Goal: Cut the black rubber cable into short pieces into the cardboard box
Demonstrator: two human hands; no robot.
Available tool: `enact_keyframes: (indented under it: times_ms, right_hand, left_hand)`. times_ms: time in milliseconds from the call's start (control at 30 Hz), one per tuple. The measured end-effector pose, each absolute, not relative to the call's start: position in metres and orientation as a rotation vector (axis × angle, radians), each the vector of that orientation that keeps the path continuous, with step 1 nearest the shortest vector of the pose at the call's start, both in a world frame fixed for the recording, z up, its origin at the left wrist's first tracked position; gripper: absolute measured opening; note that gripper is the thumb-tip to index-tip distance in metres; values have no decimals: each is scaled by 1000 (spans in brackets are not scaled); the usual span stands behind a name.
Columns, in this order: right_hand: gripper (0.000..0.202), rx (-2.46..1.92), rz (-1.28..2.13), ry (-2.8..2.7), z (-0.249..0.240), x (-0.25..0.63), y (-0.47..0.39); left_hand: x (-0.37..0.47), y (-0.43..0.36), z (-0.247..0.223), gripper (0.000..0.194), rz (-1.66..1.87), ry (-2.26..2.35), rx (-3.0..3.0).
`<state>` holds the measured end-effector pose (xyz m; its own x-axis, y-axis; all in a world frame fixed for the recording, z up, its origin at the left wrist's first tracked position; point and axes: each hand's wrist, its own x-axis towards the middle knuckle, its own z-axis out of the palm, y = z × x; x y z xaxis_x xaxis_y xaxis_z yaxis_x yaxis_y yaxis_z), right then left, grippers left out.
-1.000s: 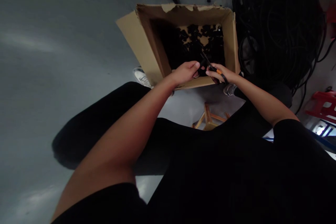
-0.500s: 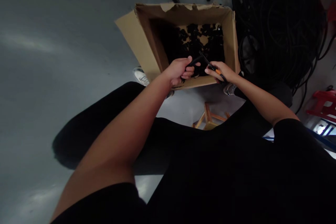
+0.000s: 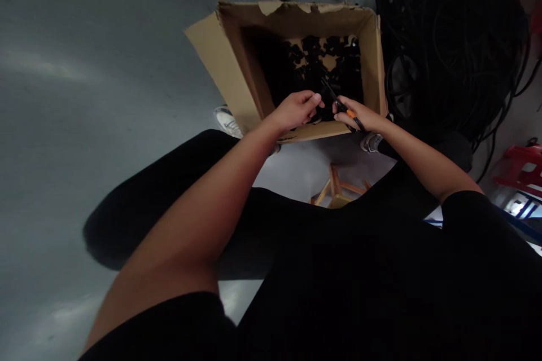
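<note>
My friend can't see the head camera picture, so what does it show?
A right hand holds scissors near a curled left hand, over an open cardboard box with small black pieces inside. Black tubes or cords lie heaped beside it.

The cardboard box [image 3: 372, 62] is tan, the pieces [image 3: 311, 44] inside it black. The scissors [image 3: 332, 92] are black, with orange on the handle. Beyond the box's right edge the coiled tubing [image 3: 461, 39] is black; the floor [image 3: 105, 124] is grey, the plastic stool [image 3: 517, 158] red.

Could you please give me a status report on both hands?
Right hand holding scissors. Left hand curled, contents unclear. Left hand blocking some black pieces in cardboard box.
</note>
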<state>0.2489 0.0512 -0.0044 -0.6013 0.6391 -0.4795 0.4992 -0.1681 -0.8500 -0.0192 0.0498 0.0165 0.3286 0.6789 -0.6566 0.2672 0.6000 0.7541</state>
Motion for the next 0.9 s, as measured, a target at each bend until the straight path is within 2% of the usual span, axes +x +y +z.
enact_keyframes:
  times_ms: [67,200,333,500,667,767,900]
  right_hand:
    - [31,-1378,1871,-1957,-3,248,53]
    - [45,-1512,1780,-1954,5,243,52]
    - [52,-1612,1724,-1912,7,239,49]
    - [51,-1522,1896,-1779,-4,241,44]
    - [37,-1408,2202,-1642,-8,245,40]
    - [21,-1374,2150,-1739,-6,247,41]
    - [13,-1374,1980,-1924,-8,247,43]
  left_hand:
    - [-20,50,14,47,319,1227,918]
    - [-21,51,15,57,281,1210,810]
    - [-22,51,20,59,296,1203,692]
    - [-25,49,26,61,326,1143,615]
    - [-24,46,22,56,324,1142,593]
    - [-23,45,17,51,305,1163,624]
    - [-21,44,15,47,238,1140,708]
